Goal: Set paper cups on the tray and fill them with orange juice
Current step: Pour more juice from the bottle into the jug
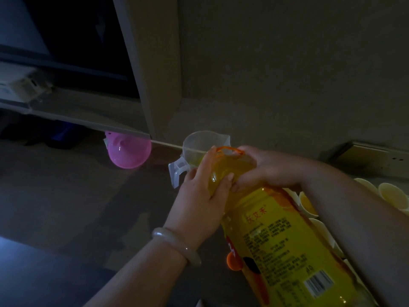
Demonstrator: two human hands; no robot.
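A large orange juice bottle (276,238) with a yellow label is tilted, its neck toward a clear plastic measuring jug (200,147) on the dark counter. My left hand (205,196) grips the bottle's shoulder from the left. My right hand (263,167) curls round the neck, where an orange handle loop shows. The bottle's mouth is hidden by my hands. Several white paper cups (392,194) stand at the right behind my right arm; one cup (308,204) holds orange juice. The tray under them is not plainly visible.
A pink plastic funnel (129,150) lies on the counter left of the jug. A wall rises right behind the jug, with a socket plate (371,158) at the right. A dark window and sill fill the upper left.
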